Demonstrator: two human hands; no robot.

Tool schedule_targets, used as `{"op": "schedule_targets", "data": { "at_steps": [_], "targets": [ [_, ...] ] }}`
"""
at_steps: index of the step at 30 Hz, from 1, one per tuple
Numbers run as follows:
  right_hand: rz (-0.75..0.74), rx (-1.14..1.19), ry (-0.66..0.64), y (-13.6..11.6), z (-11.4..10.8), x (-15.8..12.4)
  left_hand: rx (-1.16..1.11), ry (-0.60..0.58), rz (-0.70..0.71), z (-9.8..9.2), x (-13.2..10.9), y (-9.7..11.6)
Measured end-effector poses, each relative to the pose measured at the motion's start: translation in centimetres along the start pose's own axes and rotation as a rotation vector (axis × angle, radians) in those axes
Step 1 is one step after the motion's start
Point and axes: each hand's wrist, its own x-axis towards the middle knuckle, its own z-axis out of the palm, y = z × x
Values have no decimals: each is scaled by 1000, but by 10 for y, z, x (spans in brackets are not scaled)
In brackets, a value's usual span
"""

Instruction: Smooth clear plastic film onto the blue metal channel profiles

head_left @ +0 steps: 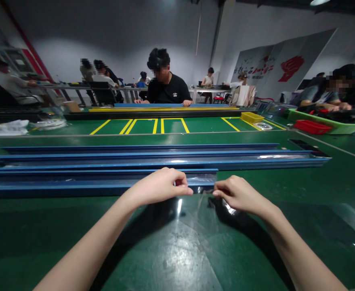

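Note:
A sheet of clear film (195, 226) lies across the green table (286, 182) in front of me, its far edge raised between my hands. My left hand (173, 184) pinches that edge, beside the right end of the nearest blue channel (74, 180). Just past the end of that channel, my right hand (230, 192) pinches the film too, with the fingers closed. A small gap separates the two hands. Two more long blue channels (153, 159) lie behind, parallel to the nearest one.
A dark flat object (307, 146) lies at the right ends of the channels. Beyond are a yellow tray (251, 117), a red tray (312, 126) and a green bin (343, 128). Across the table a person (168, 87) holds a blue strip. Plastic bags (7, 127) lie at far left.

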Motion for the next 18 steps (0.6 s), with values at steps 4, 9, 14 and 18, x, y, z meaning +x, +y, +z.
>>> {"op": "schedule_targets", "data": {
  "at_steps": [4,9,14,18],
  "targets": [
    [0,10,-24,2,-1,-1,-41,-32,-41,1,3,0],
    [-46,97,-132,4,-1,-1,-10,-146,-68,10,9,-2],
    [-114,203,-181,4,-2,-2,70,-153,-64,21,13,-9],
    [-131,225,-243,3,1,-4,117,-211,-71,33,16,-11]
  ]
}}
